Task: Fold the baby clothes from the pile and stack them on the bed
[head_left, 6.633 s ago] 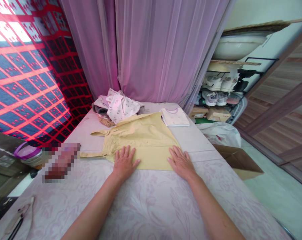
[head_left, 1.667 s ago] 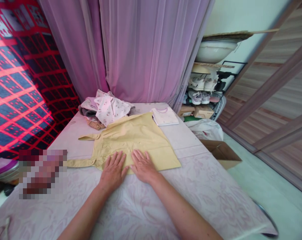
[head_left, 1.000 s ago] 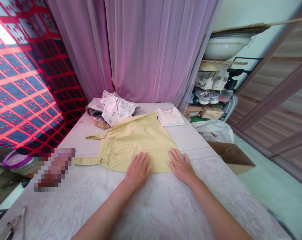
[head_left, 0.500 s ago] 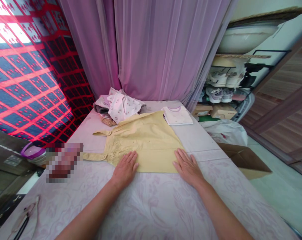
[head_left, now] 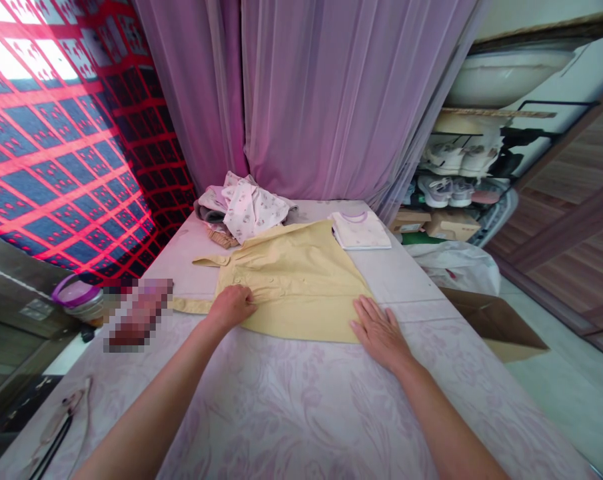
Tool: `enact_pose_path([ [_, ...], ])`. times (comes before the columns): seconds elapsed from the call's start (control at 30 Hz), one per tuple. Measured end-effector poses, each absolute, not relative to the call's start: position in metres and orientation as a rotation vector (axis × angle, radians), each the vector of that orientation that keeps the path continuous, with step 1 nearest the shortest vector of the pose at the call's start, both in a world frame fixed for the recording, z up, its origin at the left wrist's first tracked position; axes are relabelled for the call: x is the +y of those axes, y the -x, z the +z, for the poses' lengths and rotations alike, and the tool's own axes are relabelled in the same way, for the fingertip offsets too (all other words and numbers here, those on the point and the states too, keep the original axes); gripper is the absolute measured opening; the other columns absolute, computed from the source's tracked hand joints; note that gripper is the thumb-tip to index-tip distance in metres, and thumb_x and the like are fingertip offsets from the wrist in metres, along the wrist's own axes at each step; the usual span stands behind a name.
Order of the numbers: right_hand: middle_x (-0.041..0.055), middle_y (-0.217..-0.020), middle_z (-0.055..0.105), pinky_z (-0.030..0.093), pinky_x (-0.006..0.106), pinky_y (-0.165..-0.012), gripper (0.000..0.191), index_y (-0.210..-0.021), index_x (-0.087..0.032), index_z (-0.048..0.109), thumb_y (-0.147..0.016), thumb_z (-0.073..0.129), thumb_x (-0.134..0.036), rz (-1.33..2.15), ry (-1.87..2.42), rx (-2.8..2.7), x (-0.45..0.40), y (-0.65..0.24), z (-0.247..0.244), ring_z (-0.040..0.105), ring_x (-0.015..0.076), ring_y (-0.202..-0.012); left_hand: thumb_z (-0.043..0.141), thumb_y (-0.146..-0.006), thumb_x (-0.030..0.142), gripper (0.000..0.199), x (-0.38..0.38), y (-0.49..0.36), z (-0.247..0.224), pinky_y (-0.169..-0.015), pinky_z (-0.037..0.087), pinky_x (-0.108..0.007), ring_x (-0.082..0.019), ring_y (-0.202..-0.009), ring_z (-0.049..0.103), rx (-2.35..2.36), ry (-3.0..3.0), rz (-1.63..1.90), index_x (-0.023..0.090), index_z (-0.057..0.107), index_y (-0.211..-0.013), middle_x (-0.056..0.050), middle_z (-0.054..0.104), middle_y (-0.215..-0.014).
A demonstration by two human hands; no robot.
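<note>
A yellow dress with shoulder straps (head_left: 301, 287) and a row of buttons lies on its side across the table, straps pointing left, its near part folded over. My left hand (head_left: 232, 307) is at the bodice near the strap end, fingers curled and closed on the fabric; its fingertips are partly hidden. Flat on the hem end at the right rests my right hand (head_left: 381, 330), fingers stretched out, holding nothing. Just behind the hem is a folded white shirt (head_left: 364, 232) with a purple collar.
Crumpled printed clothes (head_left: 251, 207) sit in a wicker basket (head_left: 221, 237) at the back left. A blurred reddish object (head_left: 141, 317) and a pair of glasses (head_left: 61, 420) lie on the left. Beyond the right edge stand a cardboard box (head_left: 496, 320) and a shoe rack (head_left: 461, 173).
My left hand has slid left and away from me along the dress, and its fingers have closed on the bodice. My right hand stays flat near the hem. The view has shifted slightly.
</note>
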State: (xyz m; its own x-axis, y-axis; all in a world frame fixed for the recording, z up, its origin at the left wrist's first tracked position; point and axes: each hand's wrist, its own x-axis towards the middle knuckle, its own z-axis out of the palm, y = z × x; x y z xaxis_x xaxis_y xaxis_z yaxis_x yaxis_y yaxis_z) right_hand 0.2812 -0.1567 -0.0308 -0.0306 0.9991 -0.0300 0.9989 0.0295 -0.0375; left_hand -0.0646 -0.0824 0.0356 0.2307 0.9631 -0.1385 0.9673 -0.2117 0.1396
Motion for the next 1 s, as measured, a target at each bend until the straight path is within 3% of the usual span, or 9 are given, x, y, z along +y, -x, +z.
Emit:
enact_pose_path([
  [0.23,0.0061,-0.153,0.025,0.018,0.049,-0.112,0.057,-0.145,-0.017,0.03,-0.094,0.022,-0.04,0.109,2.21,-2.264,-0.156,-0.282,-0.026,0.02,0.02,-0.141,0.043,-0.088,0.045,0.028,-0.09,0.067,0.024,-0.064,0.038,-0.027,-0.02,-0.081,0.062,1.871,-2.19,0.17,0.022,0.059,-0.09,-0.005,0.068,-0.086],
  [0.33,0.0084,-0.15,0.033,0.017,0.053,-0.111,0.053,-0.141,-0.019,0.038,-0.092,0.028,-0.038,0.104,2.207,-2.258,-0.153,-0.278,-0.017,0.026,0.0229,-0.138,0.04,-0.09,0.043,0.029,-0.094,0.065,0.018,-0.065,0.037,-0.027,-0.021,-0.079,0.062,1.925,-2.237,0.201,0.021,0.06,-0.088,-0.005,0.067,-0.082],
  [0.43,0.01,-0.147,0.038,0.016,0.049,-0.112,0.049,-0.137,-0.019,0.045,-0.092,0.032,-0.035,0.021,2.146,-2.217,-0.145,-0.259,-0.008,0.03,0.0231,-0.136,0.04,-0.091,0.043,0.03,-0.096,0.062,0.016,-0.065,0.037,-0.028,-0.021,-0.079,0.062,1.964,-2.248,0.212,0.021,0.06,-0.088,-0.005,0.067,-0.081],
  [0.53,0.0105,-0.151,0.03,0.018,0.045,-0.112,0.051,-0.141,-0.017,0.038,-0.094,0.03,-0.034,-0.072,2.121,-2.108,-0.131,-0.234,-0.008,0.023,0.0227,-0.139,0.04,-0.09,0.046,0.032,-0.096,0.06,0.017,-0.066,0.037,-0.028,-0.021,-0.079,0.062,1.975,-2.264,0.185,0.021,0.06,-0.089,-0.006,0.067,-0.08],
  [0.73,0.0131,-0.154,0.019,0.015,0.056,-0.109,0.059,-0.147,-0.017,0.026,-0.095,0.024,-0.045,0.036,2.383,-1.935,-0.113,-0.214,-0.023,0.014,0.0265,-0.141,0.029,-0.092,0.056,0.049,-0.094,0.061,0.02,-0.068,0.039,-0.031,-0.023,-0.078,0.064,2.053,-2.311,0.029,0.02,0.062,-0.083,-0.008,0.068,-0.079],
  [1.0,0.011,-0.155,0.015,0.012,0.055,-0.109,0.061,-0.148,-0.021,0.021,-0.094,0.019,-0.049,0.11,2.462,-1.969,-0.111,-0.217,-0.024,0.011,0.0258,-0.141,0.031,-0.093,0.052,0.043,-0.091,0.065,0.013,-0.07,0.04,-0.029,-0.02,-0.081,0.064,2.076,-2.254,-0.017,0.021,0.06,-0.084,-0.005,0.07,-0.088],
])
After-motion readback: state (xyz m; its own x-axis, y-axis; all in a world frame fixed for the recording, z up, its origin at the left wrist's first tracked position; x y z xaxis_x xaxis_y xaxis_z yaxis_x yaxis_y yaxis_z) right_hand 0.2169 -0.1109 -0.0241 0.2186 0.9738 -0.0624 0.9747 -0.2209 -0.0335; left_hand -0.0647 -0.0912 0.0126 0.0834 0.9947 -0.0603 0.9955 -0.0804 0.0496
